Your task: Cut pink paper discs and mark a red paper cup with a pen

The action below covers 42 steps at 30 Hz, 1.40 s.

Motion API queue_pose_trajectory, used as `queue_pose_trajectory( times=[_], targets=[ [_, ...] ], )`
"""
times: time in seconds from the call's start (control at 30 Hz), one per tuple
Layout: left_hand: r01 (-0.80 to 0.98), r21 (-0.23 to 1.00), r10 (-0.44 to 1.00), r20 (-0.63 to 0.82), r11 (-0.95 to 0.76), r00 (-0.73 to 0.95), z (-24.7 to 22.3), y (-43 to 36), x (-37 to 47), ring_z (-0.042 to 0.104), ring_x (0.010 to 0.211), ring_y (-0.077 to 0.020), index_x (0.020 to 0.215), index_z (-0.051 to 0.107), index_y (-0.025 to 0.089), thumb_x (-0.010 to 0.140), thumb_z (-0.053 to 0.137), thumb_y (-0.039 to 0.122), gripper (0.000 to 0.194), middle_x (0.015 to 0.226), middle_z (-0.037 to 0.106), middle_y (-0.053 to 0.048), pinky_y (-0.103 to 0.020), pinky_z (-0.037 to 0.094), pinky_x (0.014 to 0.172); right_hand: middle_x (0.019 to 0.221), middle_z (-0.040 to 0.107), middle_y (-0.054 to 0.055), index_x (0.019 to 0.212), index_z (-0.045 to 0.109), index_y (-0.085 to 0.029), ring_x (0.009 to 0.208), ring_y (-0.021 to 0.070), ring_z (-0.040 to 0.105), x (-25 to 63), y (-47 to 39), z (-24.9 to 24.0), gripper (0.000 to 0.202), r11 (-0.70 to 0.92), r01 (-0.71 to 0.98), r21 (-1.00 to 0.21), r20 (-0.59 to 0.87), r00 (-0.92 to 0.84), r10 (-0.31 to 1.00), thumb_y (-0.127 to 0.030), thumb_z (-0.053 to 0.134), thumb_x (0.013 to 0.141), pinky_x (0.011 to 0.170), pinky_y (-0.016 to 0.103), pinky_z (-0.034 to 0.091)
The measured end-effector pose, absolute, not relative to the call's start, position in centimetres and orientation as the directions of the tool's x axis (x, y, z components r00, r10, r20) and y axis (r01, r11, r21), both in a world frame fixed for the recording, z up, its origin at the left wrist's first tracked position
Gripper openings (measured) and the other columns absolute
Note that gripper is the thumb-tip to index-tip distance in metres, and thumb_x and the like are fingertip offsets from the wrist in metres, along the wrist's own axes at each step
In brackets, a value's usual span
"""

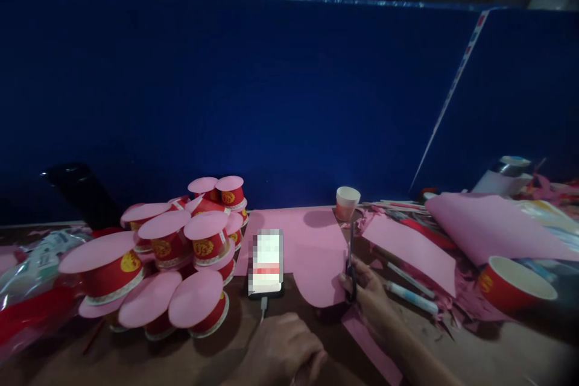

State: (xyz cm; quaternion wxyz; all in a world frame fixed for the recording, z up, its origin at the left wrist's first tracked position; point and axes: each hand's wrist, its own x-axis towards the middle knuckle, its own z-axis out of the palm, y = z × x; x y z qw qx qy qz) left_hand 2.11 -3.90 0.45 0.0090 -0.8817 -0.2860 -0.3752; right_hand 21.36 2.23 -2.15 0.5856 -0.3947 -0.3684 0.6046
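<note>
My right hand (pixel 371 292) is closed on the dark handles of a pair of scissors (pixel 350 247), whose blades point away from me. Under the blades lies a large pink sheet of paper (pixel 316 235) with a rounded near edge. My left hand (pixel 284 347) rests low in front of the phone, its fingers curled; whatever may be inside them is hidden. Just beyond that hand, a lit phone (pixel 268 262) with a charging cable (pixel 263 309) plugged in lies partly over the pink sheet. A narrow pink paper strip (pixel 373 347) lies below my right wrist.
Stacked red paper bowls with pink disc tops (pixel 165 241) fill the left side. A white cup (pixel 347 202) stands at the back. Pink sheets (pixel 414 253), scraps, a marker (pixel 412 298) and a red bowl (pixel 513 286) crowd the right. A blue partition (pixel 271 90) rises behind.
</note>
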Motion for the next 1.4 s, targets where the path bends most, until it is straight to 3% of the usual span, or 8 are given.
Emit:
queue_pose_trajectory(
  times=[0.23,0.43,0.53,0.87,1.07,1.2,1.3,1.4],
  targets=[
    [0.491,0.172,0.434,0.754,-0.854,0.492,-1.3,-3.3,2.1,0.047,0.043,-0.0088,0.063,0.055,0.021,0.074,0.055,0.019,0.011,0.048,0.057,0.004,-0.023,0.03,0.042,0.07,0.064,-0.001,0.092,0.063,-0.023,0.062,0.0146,0.058,21.4,2.6,-2.2,0.047,-0.068,-0.409,-0.91,-0.098,0.053,0.994,-0.025,0.084,0.05,0.053,0.023,0.048],
    [0.514,0.166,0.477,0.673,-0.842,0.565,-1.3,-2.8,1.6,0.047,0.046,-0.0073,0.061,0.053,0.021,0.078,0.055,0.019,0.017,0.049,0.057,0.007,-0.023,0.031,0.044,0.074,0.067,0.001,0.09,0.065,-0.022,0.064,0.0173,0.062,21.7,3.1,-2.8,0.053,-0.114,-0.368,-0.923,-0.146,0.062,0.987,-0.025,0.087,0.042,0.055,0.025,0.051],
    [0.526,0.182,0.506,0.641,-0.831,0.577,-1.1,-2.7,1.5,0.048,0.046,-0.0072,0.061,0.054,0.021,0.079,0.056,0.021,0.018,0.05,0.059,0.007,-0.023,0.031,0.045,0.08,0.069,0.002,0.094,0.065,-0.023,0.073,0.02,0.063,21.6,2.9,-2.7,0.053,-0.104,-0.356,-0.929,-0.141,0.082,0.987,-0.028,0.086,0.045,0.062,0.027,0.053],
    [0.519,0.196,0.512,0.631,-0.832,0.583,-0.6,-2.6,1.3,0.048,0.046,-0.0075,0.063,0.057,0.021,0.082,0.053,0.021,0.019,0.05,0.058,0.005,-0.021,0.032,0.046,0.078,0.069,0.003,0.096,0.064,-0.022,0.071,0.0195,0.064,21.2,2.7,-2.6,0.049,-0.066,-0.309,-0.949,-0.103,0.104,0.989,-0.035,0.082,0.052,0.062,0.026,0.052],
    [0.493,0.203,0.486,0.672,-0.846,0.558,-0.8,-2.6,1.6,0.048,0.044,-0.0082,0.059,0.057,0.02,0.079,0.05,0.019,0.021,0.047,0.058,0.002,-0.021,0.032,0.042,0.08,0.069,0.003,0.091,0.065,-0.024,0.073,0.0213,0.064,21.8,3.5,-3.9,0.056,-0.096,-0.389,-0.916,-0.115,0.026,0.993,-0.024,0.087,0.04,0.064,0.029,0.052],
    [0.518,0.232,0.522,0.667,-0.823,0.531,-0.7,-2.8,1.7,0.051,0.044,-0.0088,0.063,0.057,0.02,0.074,0.052,0.015,0.013,0.049,0.06,0.002,-0.022,0.034,0.044,0.082,0.069,0.002,0.093,0.065,-0.025,0.07,0.0193,0.063,22.0,3.4,-3.5,0.054,-0.099,-0.367,-0.925,-0.093,-0.035,0.995,-0.021,0.086,0.044,0.061,0.026,0.051],
    [0.539,0.293,0.584,0.628,-0.789,0.513,0.3,-3.2,1.7,0.054,0.05,-0.0098,0.065,0.056,0.02,0.072,0.053,0.013,0.011,0.053,0.062,0.003,-0.023,0.036,0.048,0.079,0.069,0.002,0.094,0.064,-0.024,0.066,0.0177,0.062,22.0,3.2,-3.2,0.052,-0.096,-0.329,-0.939,-0.086,-0.043,0.995,-0.025,0.085,0.047,0.058,0.025,0.051],
    [0.546,0.281,0.579,0.634,-0.789,0.512,1.4,-3.7,1.7,0.054,0.051,-0.0098,0.066,0.057,0.02,0.072,0.054,0.013,0.009,0.056,0.064,0.002,-0.023,0.035,0.049,0.076,0.069,0.003,0.095,0.064,-0.022,0.065,0.018,0.063,21.9,3.1,-3.1,0.05,-0.094,-0.333,-0.938,-0.088,-0.031,0.996,-0.03,0.084,0.05,0.059,0.027,0.051]
  ],
)
